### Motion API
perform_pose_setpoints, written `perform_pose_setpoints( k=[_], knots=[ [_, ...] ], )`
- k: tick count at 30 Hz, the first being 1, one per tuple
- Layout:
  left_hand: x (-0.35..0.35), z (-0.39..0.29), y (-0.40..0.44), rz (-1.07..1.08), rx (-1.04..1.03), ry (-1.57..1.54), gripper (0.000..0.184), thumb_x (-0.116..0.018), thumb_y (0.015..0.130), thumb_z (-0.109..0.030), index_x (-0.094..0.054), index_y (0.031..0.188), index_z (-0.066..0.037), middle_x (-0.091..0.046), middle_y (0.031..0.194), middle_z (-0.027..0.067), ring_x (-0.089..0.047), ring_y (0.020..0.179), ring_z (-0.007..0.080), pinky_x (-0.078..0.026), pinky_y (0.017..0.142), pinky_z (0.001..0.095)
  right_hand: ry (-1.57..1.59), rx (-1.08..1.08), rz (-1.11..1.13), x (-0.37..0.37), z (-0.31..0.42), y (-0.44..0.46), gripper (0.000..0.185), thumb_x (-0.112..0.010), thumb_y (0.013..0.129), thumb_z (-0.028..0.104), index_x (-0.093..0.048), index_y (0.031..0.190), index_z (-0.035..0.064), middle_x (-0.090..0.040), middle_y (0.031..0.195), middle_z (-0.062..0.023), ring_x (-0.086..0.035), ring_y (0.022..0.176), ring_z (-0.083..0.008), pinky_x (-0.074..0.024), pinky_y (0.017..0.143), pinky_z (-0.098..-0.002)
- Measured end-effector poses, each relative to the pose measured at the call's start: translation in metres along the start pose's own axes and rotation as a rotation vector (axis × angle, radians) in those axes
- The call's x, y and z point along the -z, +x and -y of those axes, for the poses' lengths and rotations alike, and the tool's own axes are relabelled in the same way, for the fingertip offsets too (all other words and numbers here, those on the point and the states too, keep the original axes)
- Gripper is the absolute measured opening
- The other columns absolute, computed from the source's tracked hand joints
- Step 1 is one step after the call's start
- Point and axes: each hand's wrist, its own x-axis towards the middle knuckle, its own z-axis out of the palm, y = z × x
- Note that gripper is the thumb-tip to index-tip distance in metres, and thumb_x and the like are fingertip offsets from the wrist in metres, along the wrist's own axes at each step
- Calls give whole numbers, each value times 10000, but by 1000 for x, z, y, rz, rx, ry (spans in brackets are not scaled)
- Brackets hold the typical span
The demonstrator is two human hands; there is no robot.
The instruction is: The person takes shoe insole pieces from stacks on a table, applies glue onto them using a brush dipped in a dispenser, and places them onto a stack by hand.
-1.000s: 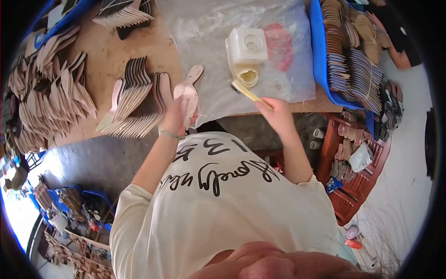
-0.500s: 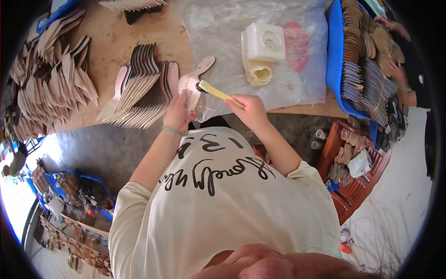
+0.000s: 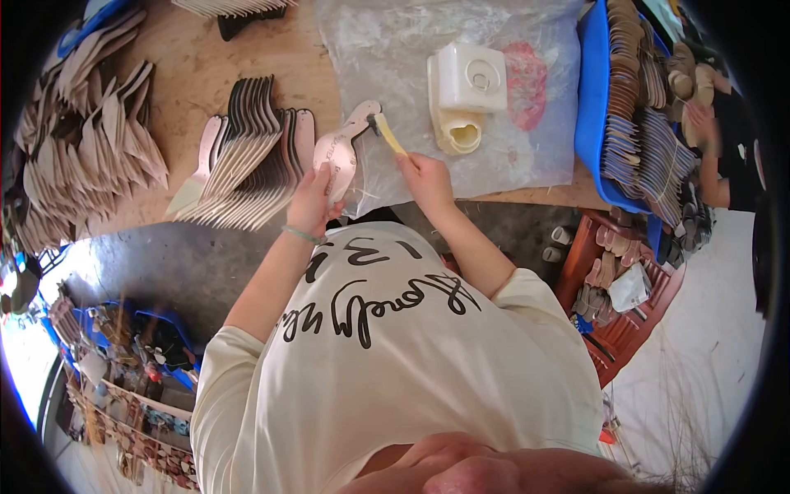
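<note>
My left hand (image 3: 312, 200) grips the wide end of a pale pink shoe insole (image 3: 336, 156) with small printed lettering. Its narrow end points away from me, over the plastic sheet. In my right hand (image 3: 427, 179) is a brush (image 3: 388, 134) with a yellow handle and dark bristles. The bristles are close beside the insole's narrow end; whether they touch it I cannot tell. Left of the insole, a fanned stack of insoles (image 3: 247, 165) rests on the table. A white container with a cream-coloured spout (image 3: 472, 78) stands on the sheet to the right.
Clear plastic sheeting (image 3: 378, 49) covers part of the wooden table (image 3: 189, 74). More insoles (image 3: 90, 148) are piled at the left. A blue crate (image 3: 591, 123) of soles stands at the right, with another person's hand (image 3: 702, 123) by it. A red rack (image 3: 588, 296) holds shoe parts below.
The brush has moved up from the insole's middle to near its narrow end, with its handle now steeper. My left hand still holds the insole, shifted slightly.
</note>
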Motion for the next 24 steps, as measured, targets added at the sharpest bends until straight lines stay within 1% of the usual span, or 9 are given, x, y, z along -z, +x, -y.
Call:
perform_pose_setpoints(
  k=[3, 6, 12, 17, 18, 20, 23, 24],
  knots=[
    [5, 0, 2, 38, 3, 30, 284, -459, 987, -326, -485, 1085, -61, -552, 775, 41, -477, 483, 125, -309, 356, 217, -3, 35, -65, -3, 1, 6, 391, -577, 897, 324, -611, 721, -23, -538, 593, -208, -516, 544, -382, -390, 528, -426],
    [10, -1, 3, 55, 10, 55, 282, -461, 986, -326, -485, 1073, -59, -550, 756, 41, -467, 465, 120, -302, 352, 219, -73, 13, -45, 2, 7, 16, 389, -579, 894, 325, -615, 732, -26, -548, 605, -211, -527, 552, -379, -392, 533, -434],
    [13, -9, 4, 30, -15, 177, 296, -477, 977, -342, -491, 1010, -49, -534, 686, 35, -457, 442, 109, -295, 347, 222, -140, -97, 3, 8, 17, 41, 378, -576, 885, 326, -642, 730, -12, -588, 634, -203, -592, 627, -380, -440, 580, -454],
    [20, -13, 9, -26, -94, 420, 314, -491, 965, -339, -515, 962, -26, -542, 651, 39, -477, 439, 116, -334, 362, 248, -404, 77, 14, 6, 23, 69, 371, -585, 873, 338, -658, 743, -2, -609, 668, -207, -605, 655, -385, -459, 605, -468],
    [21, -13, 10, -30, -138, 488, 325, -494, 962, -338, -524, 958, -14, -551, 658, 49, -488, 447, 118, -351, 374, 255, -460, 105, 14, 6, 24, 73, 372, -588, 870, 340, -658, 745, -2, -612, 675, -209, -606, 657, -384, -459, 606, -470],
    [21, -13, 11, -34, -228, 626, 347, -502, 956, -335, -542, 949, 10, -569, 670, 67, -508, 464, 122, -385, 398, 268, -457, 137, 38, 6, 26, 79, 371, -603, 861, 347, -659, 733, 3, -609, 664, -203, -604, 645, -381, -459, 599, -468],
    [18, -14, 8, -84, -330, 781, 386, -514, 945, -342, -557, 964, 42, -610, 706, 156, -593, 552, 250, -461, 514, 352, -404, 158, 112, 13, 38, 79, 361, -623, 850, 348, -661, 711, 17, -599, 636, -191, -600, 620, -372, -456, 583, -461],
    [20, -12, 10, -102, -379, 844, 390, -519, 941, -342, -558, 974, 44, -616, 734, 187, -602, 609, 298, -467, 560, 378, -377, 160, 143, 17, 44, 77, 357, -629, 847, 346, -662, 703, 22, -595, 624, -187, -598, 610, -369, -454, 577, -458]
  ],
)
